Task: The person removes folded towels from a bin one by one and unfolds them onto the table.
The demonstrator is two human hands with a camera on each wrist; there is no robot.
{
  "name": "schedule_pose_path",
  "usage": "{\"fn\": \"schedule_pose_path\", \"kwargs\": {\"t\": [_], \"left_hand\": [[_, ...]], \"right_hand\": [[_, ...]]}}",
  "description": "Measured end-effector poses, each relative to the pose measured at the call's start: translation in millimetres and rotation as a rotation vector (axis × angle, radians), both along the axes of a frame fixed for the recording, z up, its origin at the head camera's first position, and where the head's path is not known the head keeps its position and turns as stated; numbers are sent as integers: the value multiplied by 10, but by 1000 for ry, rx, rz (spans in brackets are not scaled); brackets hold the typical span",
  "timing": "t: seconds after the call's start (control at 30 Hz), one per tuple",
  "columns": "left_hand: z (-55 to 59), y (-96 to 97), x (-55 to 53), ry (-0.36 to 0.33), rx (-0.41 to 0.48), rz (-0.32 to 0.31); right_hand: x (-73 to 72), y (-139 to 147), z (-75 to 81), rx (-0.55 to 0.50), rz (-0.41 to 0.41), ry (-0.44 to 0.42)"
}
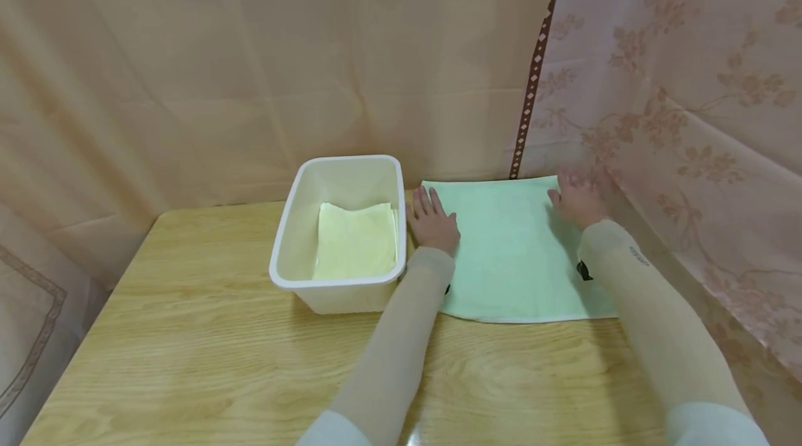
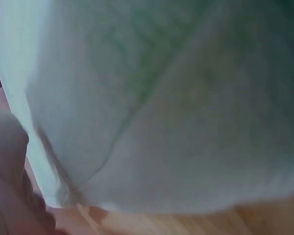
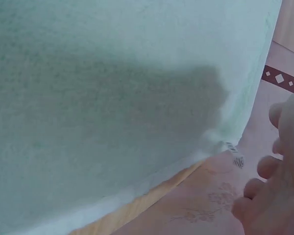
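Observation:
A pale green cloth (image 1: 507, 251), perhaps a towel, lies spread flat on the table. My left hand (image 1: 434, 227) rests along its left edge near the far corner, fingers straight and spread. At the far right corner, my right hand (image 1: 581, 199) is slightly blurred, fingers extended and nothing in its grasp. In the right wrist view the right hand (image 3: 279, 171) shows just beyond the cloth's corner, where a small printed tag (image 3: 235, 155) sticks out. The left wrist view has the cloth (image 2: 152, 122) close up, with a crease across it and the left hand (image 2: 14, 181) at its edge.
A white plastic bin (image 1: 341, 298) stands directly left of the cloth, close to my left forearm. Folded pale yellow cloth (image 1: 356, 241) lies inside it. The wooden table (image 1: 188, 348) meets a beige curtain (image 1: 250, 70) behind and a flowered pink curtain (image 1: 708, 119) on the right.

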State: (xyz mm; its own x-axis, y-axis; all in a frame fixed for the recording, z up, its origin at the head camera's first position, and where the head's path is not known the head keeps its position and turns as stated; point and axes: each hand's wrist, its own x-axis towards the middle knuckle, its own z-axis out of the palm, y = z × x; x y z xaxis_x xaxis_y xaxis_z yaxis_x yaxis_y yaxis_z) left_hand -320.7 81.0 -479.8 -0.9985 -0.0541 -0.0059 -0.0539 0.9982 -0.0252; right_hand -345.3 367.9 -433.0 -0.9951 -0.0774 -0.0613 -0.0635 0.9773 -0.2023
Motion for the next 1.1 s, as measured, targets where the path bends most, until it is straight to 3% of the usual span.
{"fn": "schedule_pose_path", "kwargs": {"t": [0.13,0.2,0.33,0.53,0.77,0.87,0.97,1.1], "left_hand": [[24,-23,93,-74,85,-75],[42,-43,158,-94,139,-95],[102,-66,272,-103,150,-95],[137,-67,329,-119,129,-99],[-42,-35,196,-167,131,-101],[-82,-38,190,-158,132,-99],[-21,-42,269,-135,130,-96],[58,-40,334,-103,96,-87]], "right_hand": [[8,0,-53,13,89,-135],[25,-11,-97,-42,120,-252],[67,-49,-186,-131,112,-373],[48,-26,-277,-117,89,-355],[75,-30,-248,-102,85,-351],[85,-47,-232,-108,62,-365],[87,-51,-248,-105,37,-377],[60,-41,-300,-97,43,-330]]}}
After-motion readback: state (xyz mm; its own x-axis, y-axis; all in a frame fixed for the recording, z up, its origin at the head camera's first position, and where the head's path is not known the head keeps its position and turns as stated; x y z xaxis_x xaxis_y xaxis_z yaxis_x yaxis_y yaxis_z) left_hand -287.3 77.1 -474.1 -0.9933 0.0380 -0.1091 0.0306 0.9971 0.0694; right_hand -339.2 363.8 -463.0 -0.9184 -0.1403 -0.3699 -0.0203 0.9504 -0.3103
